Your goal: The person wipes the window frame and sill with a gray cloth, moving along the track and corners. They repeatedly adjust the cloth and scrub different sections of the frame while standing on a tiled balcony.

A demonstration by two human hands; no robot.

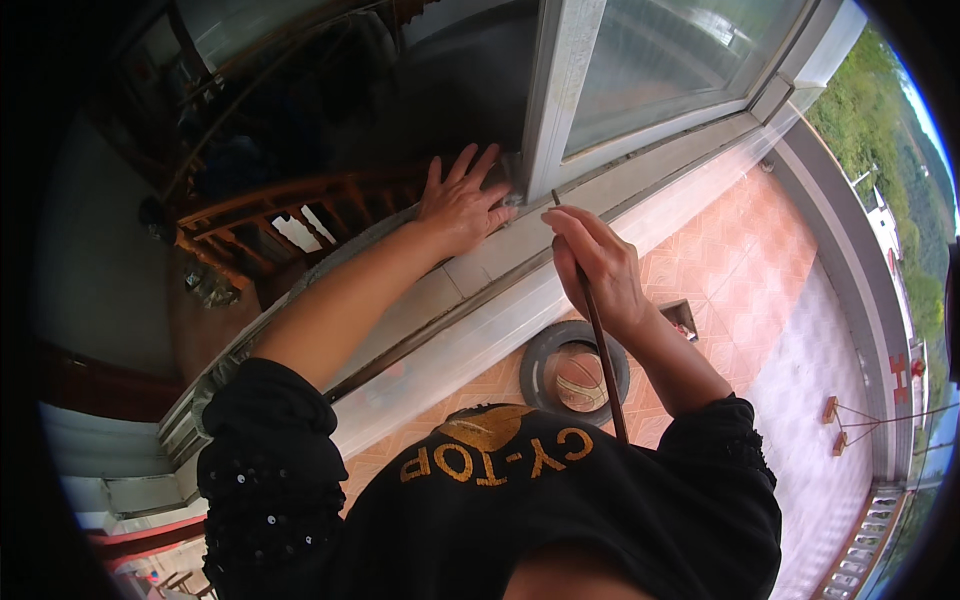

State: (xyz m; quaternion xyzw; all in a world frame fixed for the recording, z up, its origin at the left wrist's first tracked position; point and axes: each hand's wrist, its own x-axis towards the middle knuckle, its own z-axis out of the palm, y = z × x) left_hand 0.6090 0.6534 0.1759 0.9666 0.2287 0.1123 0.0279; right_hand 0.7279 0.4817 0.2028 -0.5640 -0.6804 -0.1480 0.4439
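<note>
My left hand (465,205) rests with spread fingers at the inner edge of the window sill (465,281), close to the lower corner of a pale window frame (551,112). In my right hand (600,262) is a thin dark rod (600,337), its short upper end pointing to the sill by the frame's foot. The rod's long part runs down past my wrist to my black top. A pane of glass (667,82) fills the frame above my right hand. What my left palm touches is partly hidden.
Beyond the sill, indoors, stands a wooden railing (300,202). Below on the tiled floor (735,262) lie a tyre (536,367) with a ball (579,381) inside and a small box (682,319). A curved parapet (862,262) bounds the right side.
</note>
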